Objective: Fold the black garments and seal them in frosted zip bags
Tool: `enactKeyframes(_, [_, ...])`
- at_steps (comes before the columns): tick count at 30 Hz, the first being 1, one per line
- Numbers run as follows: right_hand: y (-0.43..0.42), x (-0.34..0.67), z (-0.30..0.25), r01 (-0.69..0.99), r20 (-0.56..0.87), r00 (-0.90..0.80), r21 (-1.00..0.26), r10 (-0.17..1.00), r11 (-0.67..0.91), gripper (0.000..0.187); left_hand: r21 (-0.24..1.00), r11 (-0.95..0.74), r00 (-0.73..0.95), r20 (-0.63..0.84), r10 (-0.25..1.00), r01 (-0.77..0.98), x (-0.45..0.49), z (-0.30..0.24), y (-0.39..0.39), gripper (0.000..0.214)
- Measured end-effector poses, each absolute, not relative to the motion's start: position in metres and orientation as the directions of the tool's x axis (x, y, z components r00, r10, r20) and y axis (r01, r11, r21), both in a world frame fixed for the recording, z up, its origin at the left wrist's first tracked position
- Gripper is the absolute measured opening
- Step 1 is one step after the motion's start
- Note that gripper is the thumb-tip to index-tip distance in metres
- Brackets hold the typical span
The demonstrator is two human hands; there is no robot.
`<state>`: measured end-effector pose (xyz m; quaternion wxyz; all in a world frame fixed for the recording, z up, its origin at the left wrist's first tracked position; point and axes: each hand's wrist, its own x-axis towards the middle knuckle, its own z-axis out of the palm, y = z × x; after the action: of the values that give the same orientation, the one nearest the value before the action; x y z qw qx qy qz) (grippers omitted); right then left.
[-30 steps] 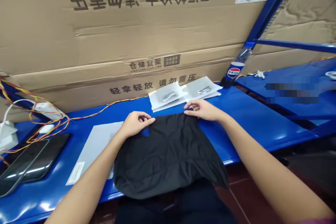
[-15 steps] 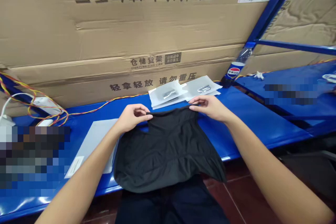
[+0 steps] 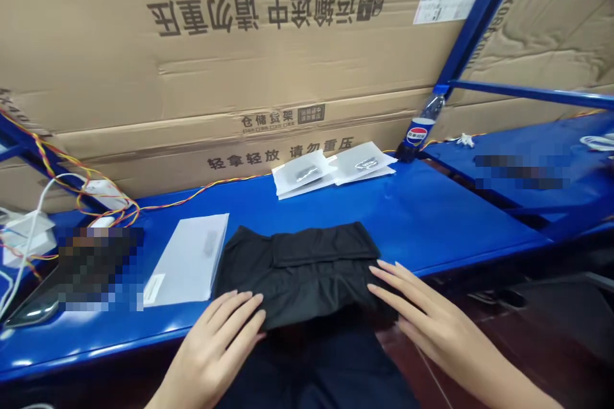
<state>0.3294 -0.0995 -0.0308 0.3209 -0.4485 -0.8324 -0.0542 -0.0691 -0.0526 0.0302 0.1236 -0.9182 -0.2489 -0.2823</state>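
Observation:
A black fabric garment (image 3: pixel 307 281) lies over the blue shelf's front edge, its far part folded over into a flat band. What kind of garment it is I cannot tell. My left hand (image 3: pixel 215 342) rests on its near left corner, fingers stretched out and the thumb tip just showing below them. At the right side, my right hand (image 3: pixel 426 313) touches the cloth with straight, slightly spread fingers. Left of the garment lies a frosted plastic bag (image 3: pixel 187 262) with a white label.
Two more frosted bags (image 3: pixel 302 172) lie at the back against a large cardboard box (image 3: pixel 288 70). A cola bottle (image 3: pixel 419 128) stands by the blue post (image 3: pixel 460 57). Tangled wires (image 3: pixel 86 204) and a blurred dark object (image 3: pixel 91 268) sit on the left of the blue shelf (image 3: pixel 417 204).
The garment's far edge, held up by both hands before, now lies folded down on the shelf. Both hands have let go of it and come back to the near sides.

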Motion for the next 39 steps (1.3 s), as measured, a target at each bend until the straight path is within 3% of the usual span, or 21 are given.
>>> enactKeyframes(2, [-0.100, 0.331, -0.037, 0.756, 0.662, -0.358, -0.209, 0.659, 0.621, 0.054, -0.043, -0.840, 0.668, 0.629, 0.398, 0.541, -0.079, 0.024, -0.056, 0.031])
enactKeyframes(5, [-0.092, 0.331, -0.028, 0.696, 0.696, -0.236, -0.367, 0.678, 0.618, 0.042, 0.225, -0.792, 0.517, 0.651, 0.556, 0.568, -0.086, 0.026, -0.050, 0.024])
enactKeyframes(8, [-0.073, 0.327, -0.008, 0.633, 0.587, 0.005, -0.629, 0.810, 0.451, 0.019, 0.518, -0.591, 0.314, 0.526, 0.790, 0.619, -0.081, 0.038, -0.029, 0.016])
enactKeyframes(11, [-0.042, 0.324, 0.004, 0.612, 0.396, 0.208, -0.766, 0.894, 0.197, 0.037, 0.686, -0.347, 0.147, 0.334, 0.931, 0.639, -0.071, 0.050, 0.003, 0.035])
enactKeyframes(14, [-0.013, 0.322, 0.003, 0.674, 0.321, 0.249, -0.735, 0.914, 0.075, 0.044, 0.632, -0.311, 0.160, 0.286, 0.945, 0.710, -0.064, 0.050, 0.033, 0.041])
enactKeyframes(18, [0.000, 0.318, -0.006, 0.716, 0.287, 0.229, -0.697, 0.930, 0.039, 0.048, 0.407, -0.486, 0.275, 0.476, 0.835, 0.773, -0.058, 0.040, 0.040, 0.029])
enactKeyframes(22, [-0.004, 0.318, -0.005, 0.730, 0.238, 0.206, -0.683, 0.949, 0.013, 0.041, 0.295, -0.696, 0.450, 0.587, 0.673, 0.655, -0.054, 0.036, 0.023, 0.024])
enactKeyframes(25, [0.000, 0.328, 0.004, 0.620, 0.121, 0.213, -0.783, 0.969, -0.039, 0.038, 0.252, -0.787, 0.575, 0.564, 0.592, 0.563, -0.054, 0.032, 0.011, 0.031])
enactKeyframes(30, [0.022, 0.356, 0.029, 0.408, -0.100, 0.320, -0.883, 0.942, -0.232, 0.040, 0.184, -0.815, 0.613, 0.574, 0.543, 0.549, -0.050, 0.019, -0.010, 0.033])
enactKeyframes(32, [0.028, 0.360, 0.041, 0.475, -0.048, 0.399, -0.843, 0.915, -0.252, 0.042, 0.189, -0.828, 0.611, 0.592, 0.525, 0.528, -0.043, 0.014, -0.018, 0.034])
enactKeyframes(35, [0.019, 0.339, 0.055, 0.751, 0.258, 0.451, -0.627, 0.854, -0.208, 0.039, 0.220, -0.839, 0.575, 0.641, 0.509, 0.498, -0.032, 0.011, -0.025, 0.032])
enactKeyframes(37, [0.002, 0.308, 0.057, 0.871, 0.432, 0.357, -0.474, 0.828, -0.128, 0.042, 0.237, -0.837, 0.535, 0.676, 0.507, 0.493, -0.027, 0.009, -0.027, 0.029])
enactKeyframes(39, [-0.018, 0.273, 0.051, 0.905, 0.470, 0.209, -0.426, 0.857, 0.012, 0.048, 0.254, -0.828, 0.506, 0.690, 0.518, 0.501, -0.025, 0.009, -0.028, 0.027])
